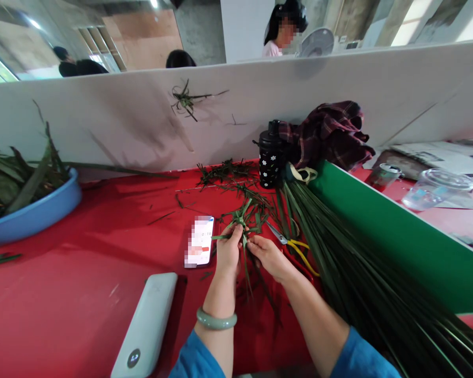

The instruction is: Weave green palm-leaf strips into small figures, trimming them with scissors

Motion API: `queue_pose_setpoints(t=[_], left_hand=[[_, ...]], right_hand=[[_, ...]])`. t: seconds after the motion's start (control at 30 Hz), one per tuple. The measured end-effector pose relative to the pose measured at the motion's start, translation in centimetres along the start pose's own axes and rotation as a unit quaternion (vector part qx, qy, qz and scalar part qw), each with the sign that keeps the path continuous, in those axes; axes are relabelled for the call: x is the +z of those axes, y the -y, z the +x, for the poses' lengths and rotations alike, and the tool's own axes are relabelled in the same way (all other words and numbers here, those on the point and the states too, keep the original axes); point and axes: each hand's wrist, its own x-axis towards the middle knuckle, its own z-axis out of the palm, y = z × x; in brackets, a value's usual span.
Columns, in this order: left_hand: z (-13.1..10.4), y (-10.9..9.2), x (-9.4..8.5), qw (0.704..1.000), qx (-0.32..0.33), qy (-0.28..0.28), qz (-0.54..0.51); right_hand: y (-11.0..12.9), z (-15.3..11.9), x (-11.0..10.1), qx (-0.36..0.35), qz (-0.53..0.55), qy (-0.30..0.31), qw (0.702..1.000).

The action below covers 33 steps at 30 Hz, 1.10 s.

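My left hand (232,239) pinches a woven piece of green leaf strips (242,216) over the red table, its strip ends sticking out on several sides. Close at its right, my right hand (263,250) has its fingers closed at a thin strip that hangs down from the piece. Cut leaf scraps (228,172) lie behind the hands. To the right of them rest scissors (294,244) with yellow handles, blades toward the piece. A lit phone (200,241) lies to the left of my left hand.
Long green leaves (350,268) stretch along a green divider (398,247) at the right. A black flowered bottle (269,157) and plaid cloth (331,134) stand behind. Leftward are a blue basin (35,207) of leaves and a pale power bank (147,320). People are beyond the white partition (134,115).
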Motion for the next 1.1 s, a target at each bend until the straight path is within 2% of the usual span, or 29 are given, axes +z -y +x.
queue_pose_setpoints(t=[0.1,0.27,0.47,0.67,0.77,0.93,1.1], left_hand=[[-0.02,-0.29,0.07,1.0,-0.003,-0.015,0.012],[0.17,0.11,0.06,0.999,-0.01,-0.036,-0.023],[0.43,0.62,-0.04,0.999,-0.016,-0.027,-0.03],[0.32,0.31,0.12,0.999,-0.023,-0.022,-0.044],[0.29,0.26,0.06,0.999,-0.017,-0.035,-0.017],[0.38,0.26,-0.16,0.997,0.013,-0.055,0.046],[0.26,0.09,-0.09,0.994,0.042,-0.043,0.09]], right_hand=[[-0.02,0.08,-0.05,0.005,-0.038,-0.015,0.999],[0.53,-0.13,0.03,-0.069,-0.139,-0.107,0.982],[0.86,-0.54,0.3,-0.06,-0.224,-0.072,0.97],[0.4,-0.14,-0.14,-0.043,-0.14,-0.053,0.988],[0.3,-0.02,-0.2,-0.035,-0.146,-0.06,0.987],[0.27,-0.27,-0.07,-0.087,-0.275,-0.14,0.947],[0.17,-0.66,-0.05,-0.111,-0.405,-0.161,0.893]])
